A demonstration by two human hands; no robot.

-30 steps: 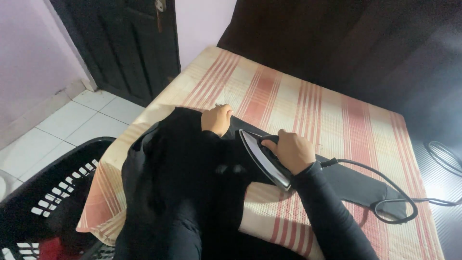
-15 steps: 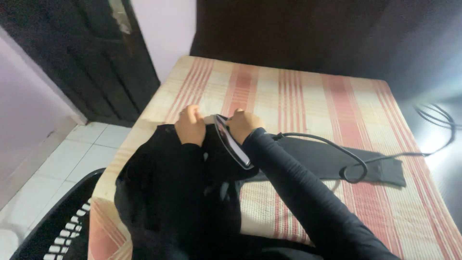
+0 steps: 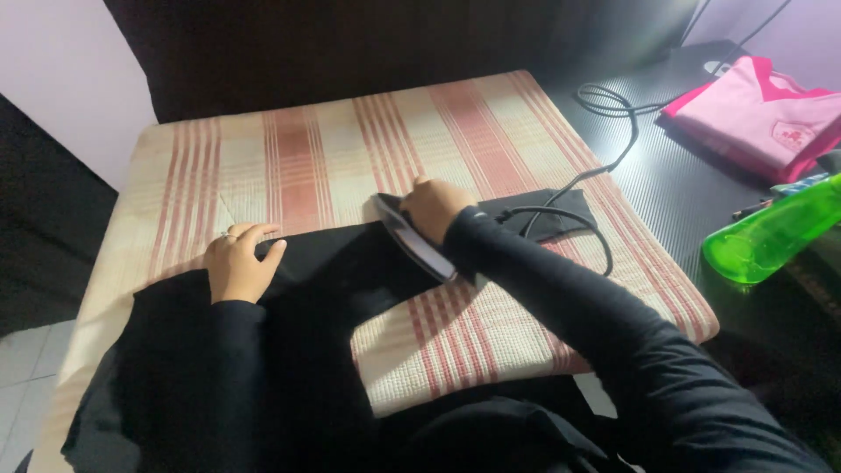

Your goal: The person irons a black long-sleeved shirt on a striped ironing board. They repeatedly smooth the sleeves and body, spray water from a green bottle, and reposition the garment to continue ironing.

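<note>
Ironing the black garment

Our right hand point(image 3: 434, 206), gripping the iron point(image 3: 412, 238), has slid it farther along the black garment point(image 3: 333, 271); our left hand point(image 3: 238, 263) now lies flat, fingers spread, pinning the cloth.

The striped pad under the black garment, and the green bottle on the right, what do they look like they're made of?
The red-and-cream striped pad looks like woven cotton-type cloth, matte, with a visible grid weave. The translucent green bottle looks like glossy plastic: light glows through it. The black garment, pressed by the left hand while the right hand grips the iron, appears soft matte fabric; its fibre is unclear.
</note>
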